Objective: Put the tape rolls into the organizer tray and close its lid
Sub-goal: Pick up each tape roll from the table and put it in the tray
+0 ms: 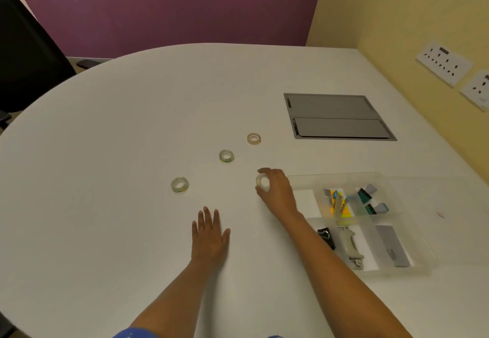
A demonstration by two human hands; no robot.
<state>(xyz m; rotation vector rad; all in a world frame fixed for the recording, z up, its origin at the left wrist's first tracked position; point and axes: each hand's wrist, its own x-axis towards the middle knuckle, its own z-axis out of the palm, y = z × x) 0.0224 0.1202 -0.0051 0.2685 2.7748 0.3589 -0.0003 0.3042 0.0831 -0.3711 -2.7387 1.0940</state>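
Note:
Three clear tape rolls lie loose on the white table: one at the far right [254,138], one in the middle [226,156], one nearer and to the left [180,185]. My right hand [276,192] grips a fourth clear tape roll [262,182] between thumb and fingers, just left of the organizer tray [412,232]. The tray is clear plastic with several compartments holding clips, sticky notes and small tools. Its transparent lid [436,197] lies open to the right. My left hand [210,234] rests flat on the table, fingers spread, holding nothing.
A grey cable hatch [338,117] is set into the table behind the tray. A black chair [26,54] stands at the far left. Wall sockets [444,62] sit on the yellow wall to the right. The table's curved edge runs along the left.

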